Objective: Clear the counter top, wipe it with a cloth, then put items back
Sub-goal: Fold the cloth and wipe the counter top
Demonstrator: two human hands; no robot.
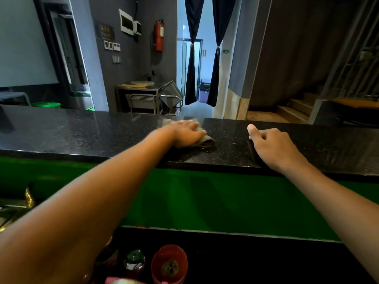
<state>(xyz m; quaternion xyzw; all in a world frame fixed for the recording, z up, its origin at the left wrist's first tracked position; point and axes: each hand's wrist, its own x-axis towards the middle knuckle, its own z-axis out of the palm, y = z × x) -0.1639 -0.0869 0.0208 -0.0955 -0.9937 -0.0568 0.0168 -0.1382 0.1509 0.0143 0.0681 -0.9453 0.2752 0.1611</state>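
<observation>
- Left hand presses flat, fingers straight, on a grey cloth mid black granite counter top.
- Right hand rests at the near edge, fingers loosely curled, thumb up, holding nothing.
- Red cup stands below.

The left hand pressed flat on a cloth on the black bench — the right hand, fingers curled, rested just right of the cloth.

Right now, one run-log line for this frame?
phase: wiping | left hand: presses cloth flat on black counter top | right hand: rests on counter, fingers curled, holds nothing | items: off counter
</observation>
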